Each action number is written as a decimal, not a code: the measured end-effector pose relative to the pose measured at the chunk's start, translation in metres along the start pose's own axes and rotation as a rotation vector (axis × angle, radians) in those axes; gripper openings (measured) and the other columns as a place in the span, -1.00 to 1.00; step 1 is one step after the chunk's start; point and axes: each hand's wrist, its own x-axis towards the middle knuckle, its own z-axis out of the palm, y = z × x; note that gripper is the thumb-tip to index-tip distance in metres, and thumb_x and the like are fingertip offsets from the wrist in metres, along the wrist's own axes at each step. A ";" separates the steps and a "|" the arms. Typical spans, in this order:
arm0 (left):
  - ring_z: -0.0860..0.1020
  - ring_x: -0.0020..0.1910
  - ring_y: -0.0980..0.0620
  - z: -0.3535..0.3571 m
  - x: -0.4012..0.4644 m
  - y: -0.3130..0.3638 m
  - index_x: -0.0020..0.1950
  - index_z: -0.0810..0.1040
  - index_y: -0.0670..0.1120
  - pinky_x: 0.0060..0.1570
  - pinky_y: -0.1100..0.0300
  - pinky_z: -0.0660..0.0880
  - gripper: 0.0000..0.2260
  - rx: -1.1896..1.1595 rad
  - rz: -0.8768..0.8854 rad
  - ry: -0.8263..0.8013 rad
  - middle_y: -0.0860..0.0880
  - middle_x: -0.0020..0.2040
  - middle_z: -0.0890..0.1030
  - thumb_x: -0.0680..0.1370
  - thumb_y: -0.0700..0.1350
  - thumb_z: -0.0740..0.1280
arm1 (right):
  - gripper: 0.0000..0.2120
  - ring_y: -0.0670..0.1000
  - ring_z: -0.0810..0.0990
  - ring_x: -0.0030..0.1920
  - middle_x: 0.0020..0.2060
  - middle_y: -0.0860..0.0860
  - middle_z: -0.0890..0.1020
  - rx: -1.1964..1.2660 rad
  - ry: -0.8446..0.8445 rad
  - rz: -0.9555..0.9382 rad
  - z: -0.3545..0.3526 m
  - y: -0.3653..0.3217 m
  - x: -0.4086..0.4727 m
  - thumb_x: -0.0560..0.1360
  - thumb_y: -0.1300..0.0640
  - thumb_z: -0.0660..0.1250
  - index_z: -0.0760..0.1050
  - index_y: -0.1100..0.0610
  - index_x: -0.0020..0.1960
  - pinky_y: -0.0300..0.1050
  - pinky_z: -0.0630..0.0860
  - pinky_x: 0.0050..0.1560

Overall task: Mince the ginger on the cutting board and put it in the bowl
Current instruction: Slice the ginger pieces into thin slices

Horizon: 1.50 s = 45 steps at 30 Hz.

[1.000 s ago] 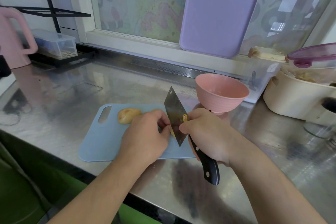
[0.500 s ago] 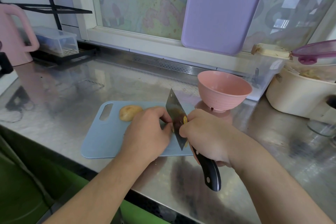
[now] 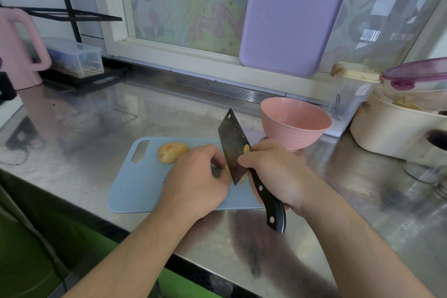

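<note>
Gripping a black-handled cleaver (image 3: 234, 147) in the right hand (image 3: 273, 172), a person worked a piece of ginger (image 3: 242, 178) on a pale blue cutting board (image 3: 135, 184) laid on a steel counter (image 3: 84, 123). The right fingers were curled tight around the handle where it meets the blade, with the forefinger against the blade's flat; the steel stood tilted, its far corner raised and its near corner down at the ginger. The left hand (image 3: 196, 179) lay knuckles-up just left of the blade, its fingers curled down over the ginger (only a yellow sliver showed beyond the fingertips, so the exact hold could not be made out). A second, rounder ginger piece (image 3: 172, 152) sat on the board beyond the left hand's knuckles, apart from the blade. The pink bowl (image 3: 296, 126) stood off the board, just past the right hand's knuckles and near the blade's back edge.
</note>
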 end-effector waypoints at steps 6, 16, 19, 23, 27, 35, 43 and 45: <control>0.50 -0.21 0.23 0.001 -0.002 0.001 -0.07 0.54 0.16 -0.34 0.19 0.34 -0.87 0.046 0.004 0.011 0.23 -0.17 0.51 0.49 0.14 0.43 | -0.70 0.10 0.38 -0.50 -0.49 0.22 0.41 0.127 0.087 -0.040 -0.005 0.003 0.003 0.51 0.25 0.29 0.41 0.19 -0.40 0.05 0.29 -0.31; 0.55 0.04 -0.02 0.007 0.005 0.011 0.05 0.50 0.03 -0.07 -0.04 0.60 -0.93 0.292 0.168 0.008 0.08 0.01 0.55 0.59 -0.01 0.31 | -0.80 0.08 0.33 -0.54 -0.45 0.23 0.37 0.229 0.120 -0.044 -0.011 0.012 0.011 0.52 0.32 0.26 0.42 0.23 -0.29 -0.07 0.26 -0.40; 0.56 0.07 -0.12 0.007 0.018 0.019 0.08 0.50 -0.04 -0.09 -0.04 0.58 -0.93 0.385 0.146 -0.019 -0.03 0.04 0.55 0.62 -0.11 0.26 | -0.81 0.09 0.34 -0.51 -0.44 0.23 0.37 0.231 0.119 -0.053 -0.012 0.015 0.014 0.51 0.30 0.27 0.44 0.28 -0.29 -0.04 0.26 -0.36; 0.57 0.07 -0.13 0.012 0.024 0.019 0.12 0.49 -0.04 -0.12 -0.04 0.56 -0.91 0.381 0.155 0.007 -0.05 0.07 0.52 0.64 -0.09 0.26 | -0.78 0.08 0.32 -0.52 -0.46 0.21 0.37 0.262 0.104 -0.049 -0.013 0.019 0.017 0.50 0.29 0.27 0.40 0.25 -0.32 -0.05 0.24 -0.36; 0.55 -0.06 0.03 0.013 0.010 0.015 0.06 0.49 0.06 -0.21 0.04 0.54 -0.90 0.169 0.232 0.174 0.12 0.02 0.49 0.56 -0.06 0.32 | -0.67 0.09 0.39 -0.58 -0.55 0.19 0.41 0.350 0.114 -0.055 -0.014 0.023 0.022 0.54 0.27 0.28 0.37 0.19 -0.40 -0.08 0.28 -0.41; 0.46 -0.46 -0.05 0.000 0.004 0.033 -0.14 0.64 -0.18 -0.49 0.16 0.33 -0.91 -0.739 -0.281 -0.022 -0.10 -0.30 0.66 0.54 -0.20 0.38 | -0.66 0.08 0.36 -0.59 -0.53 0.17 0.39 0.612 0.128 -0.056 -0.015 0.022 0.021 0.60 0.18 0.27 0.38 0.18 -0.35 -0.17 0.29 -0.49; 0.44 -0.43 0.08 0.011 0.002 0.053 -0.05 0.61 -0.15 -0.51 0.30 0.37 -0.91 -1.394 -0.505 -0.407 -0.06 -0.24 0.57 0.54 -0.16 0.47 | -0.66 0.05 0.36 -0.62 -0.57 0.16 0.38 0.773 0.097 -0.054 -0.007 0.020 0.020 0.66 0.11 0.25 0.37 0.20 -0.26 -0.19 0.32 -0.56; 0.43 -0.43 0.10 0.014 0.003 0.053 -0.05 0.62 -0.17 -0.49 0.31 0.40 -0.95 -1.431 -0.506 -0.393 -0.05 -0.24 0.57 0.55 -0.20 0.45 | -0.62 0.04 0.39 -0.62 -0.58 0.14 0.41 0.776 0.096 -0.045 -0.008 0.021 0.020 0.66 0.10 0.26 0.37 0.21 -0.30 -0.20 0.34 -0.56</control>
